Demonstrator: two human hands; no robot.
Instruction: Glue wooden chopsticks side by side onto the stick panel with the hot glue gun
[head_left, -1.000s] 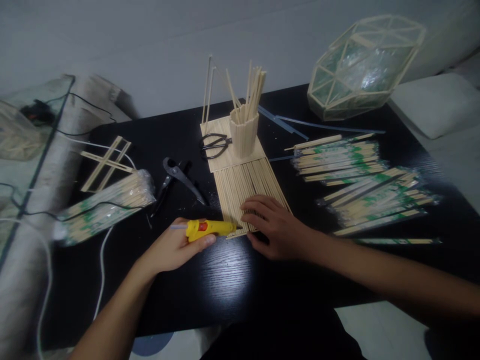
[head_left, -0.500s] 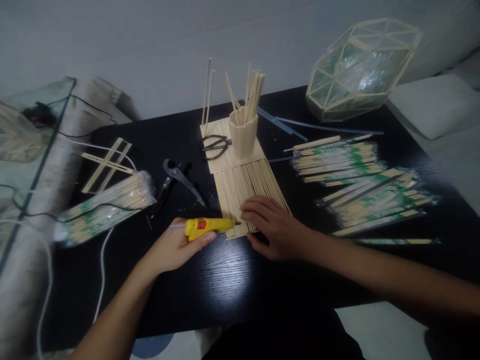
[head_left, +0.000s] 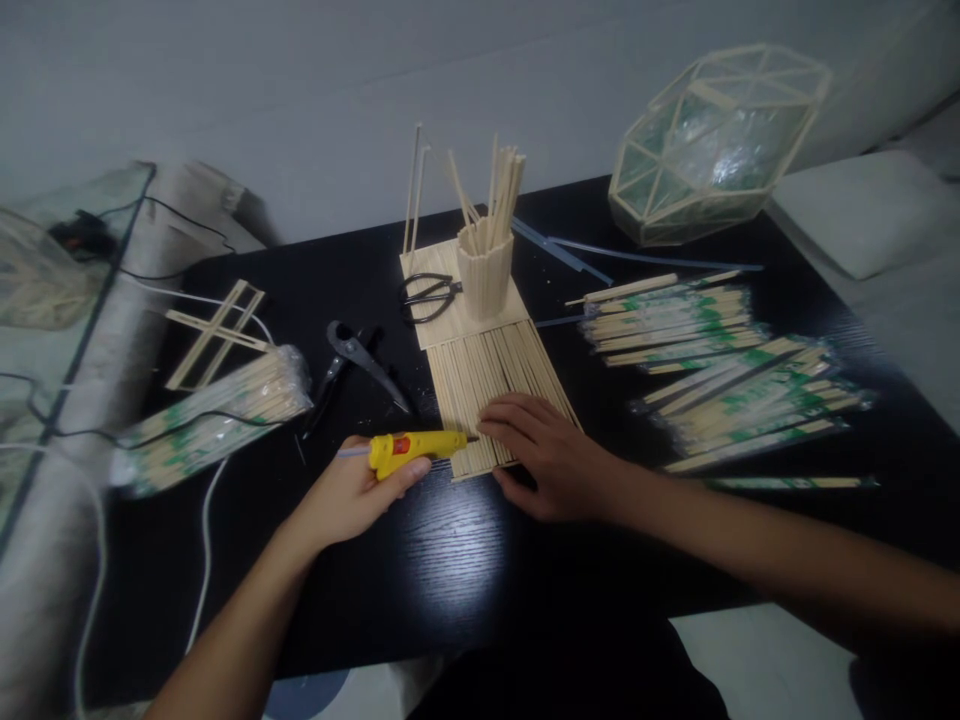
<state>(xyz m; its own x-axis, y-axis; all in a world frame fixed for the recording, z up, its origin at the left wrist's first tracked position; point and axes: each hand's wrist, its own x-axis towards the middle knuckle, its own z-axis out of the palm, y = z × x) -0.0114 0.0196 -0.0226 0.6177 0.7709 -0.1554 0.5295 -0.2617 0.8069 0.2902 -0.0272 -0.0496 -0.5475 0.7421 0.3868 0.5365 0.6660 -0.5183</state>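
Note:
My left hand [head_left: 349, 492] is closed around a yellow glue gun [head_left: 411, 447], whose nozzle points right at the near left edge of a flat mat of bamboo sticks [head_left: 495, 375] on the black table [head_left: 450, 560]. My right hand [head_left: 551, 450] lies on the mat's near end with its fingers spread flat, pressing the sticks down, fingertips close to the nozzle. Behind the mat stands a stick-built cup [head_left: 485, 268] full of loose sticks on a flat wooden base.
Black scissors [head_left: 427, 293] lie on the base, pliers [head_left: 360, 358] left of the mat. Wrapped chopstick packs lie at the right [head_left: 720, 360] and the left [head_left: 210, 420]. A stick cross [head_left: 215, 330], a faceted stick-framed lantern [head_left: 712, 140] and cables at the left edge.
The glue gun has slid a little away from me along the mat's left edge. My right hand has stayed pressed on the sticks.

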